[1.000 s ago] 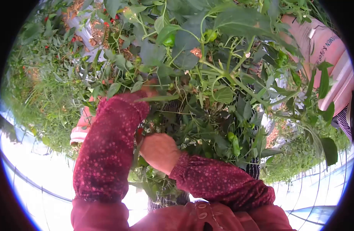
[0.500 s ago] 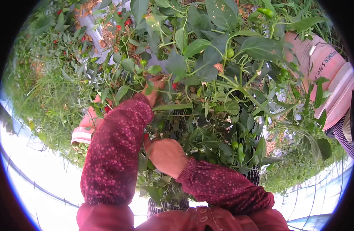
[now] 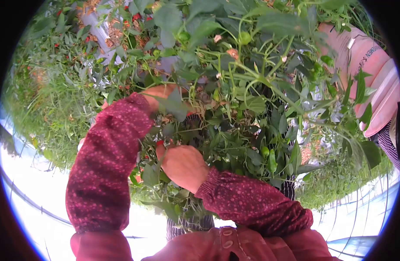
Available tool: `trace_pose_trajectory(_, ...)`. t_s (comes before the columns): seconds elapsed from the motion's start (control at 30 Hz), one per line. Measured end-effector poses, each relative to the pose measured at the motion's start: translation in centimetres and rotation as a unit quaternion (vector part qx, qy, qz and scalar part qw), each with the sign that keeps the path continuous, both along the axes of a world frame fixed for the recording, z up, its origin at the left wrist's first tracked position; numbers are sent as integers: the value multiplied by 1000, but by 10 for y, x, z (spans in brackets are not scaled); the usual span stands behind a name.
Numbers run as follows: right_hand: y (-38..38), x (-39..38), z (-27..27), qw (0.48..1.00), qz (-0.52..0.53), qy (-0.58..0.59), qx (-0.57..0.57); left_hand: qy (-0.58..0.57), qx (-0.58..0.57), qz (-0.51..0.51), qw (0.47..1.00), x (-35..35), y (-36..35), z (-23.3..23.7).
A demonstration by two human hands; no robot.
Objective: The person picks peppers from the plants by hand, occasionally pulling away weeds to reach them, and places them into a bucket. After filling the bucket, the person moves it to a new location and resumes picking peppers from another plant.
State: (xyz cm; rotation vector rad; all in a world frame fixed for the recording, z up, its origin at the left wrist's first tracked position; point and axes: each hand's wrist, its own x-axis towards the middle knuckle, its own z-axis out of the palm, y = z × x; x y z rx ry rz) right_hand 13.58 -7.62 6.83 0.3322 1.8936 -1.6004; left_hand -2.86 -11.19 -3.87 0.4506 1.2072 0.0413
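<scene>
My left hand point(image 3: 161, 92) reaches into the pepper plant point(image 3: 252, 104), with a leaf across its fingers. A bit of red point(image 3: 191, 113), likely a pepper, shows close to those fingertips; whether they grip it is hidden. Lower down, my right hand point(image 3: 185, 166) is curled closed, its back towards me. A red pepper point(image 3: 160, 142) pokes out by its thumb, and the rest of what lies in the palm is out of sight. Green peppers point(image 3: 272, 161) hang to the right of this hand.
A large pink bag or container with printing point(image 3: 361, 65) stands at the right, partly behind leaves. More plants with small red fruits point(image 3: 136, 17) grow at the upper left. Silvery ground sheeting point(image 3: 95, 24) and dry leaves lie between rows. Thin stems and branches cross around both hands.
My left hand has shifted left, its forearm swinging outward. My right hand has moved slightly up and left with the red pepper by its thumb. Leaves at the top have shifted.
</scene>
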Motion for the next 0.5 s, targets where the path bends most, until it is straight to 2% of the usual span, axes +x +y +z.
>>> trace_pose_trajectory(0.03,-2,1,1,1000,-3,14,21,-168,-54,265,948,-2,-34,-15)
trace_pose_trajectory(0.07,-5,2,3,999,-7,28,42,-173,-62,264,947,-3,-41,-14)
trace_pose_trajectory(0.13,-2,2,6,998,9,36,46,-142,-75,344,925,-4,-52,-15)
trace_pose_trajectory(0.17,-1,2,7,997,26,48,54,-265,-86,426,861,-7,-56,-18)
trace_pose_trajectory(0.2,-2,3,6,997,26,46,53,-267,-88,427,860,-9,-61,-19)
trace_pose_trajectory(0.23,-3,3,6,997,24,48,51,-179,3,328,928,-13,-50,-6)
trace_pose_trajectory(0.27,-5,3,6,997,21,50,50,-88,94,218,967,-17,-37,10)
trace_pose_trajectory(0.3,-6,3,7,998,20,46,49,-17,55,189,980,-18,-20,33)
trace_pose_trajectory(0.33,-7,2,8,998,17,33,40,-20,53,188,981,-21,-34,28)
trace_pose_trajectory(0.4,-8,0,10,999,15,20,31,93,168,23,981,-32,-71,17)
trace_pose_trajectory(0.43,-7,-2,11,1000,7,6,16,124,208,-56,969,-28,-53,30)
trace_pose_trajectory(0.47,-8,-2,12,1000,-1,-8,1,122,207,-56,969,-24,-45,39)
trace_pose_trajectory(0.5,-9,-1,11,1000,-1,-10,0,118,141,-11,983,-20,-42,46)
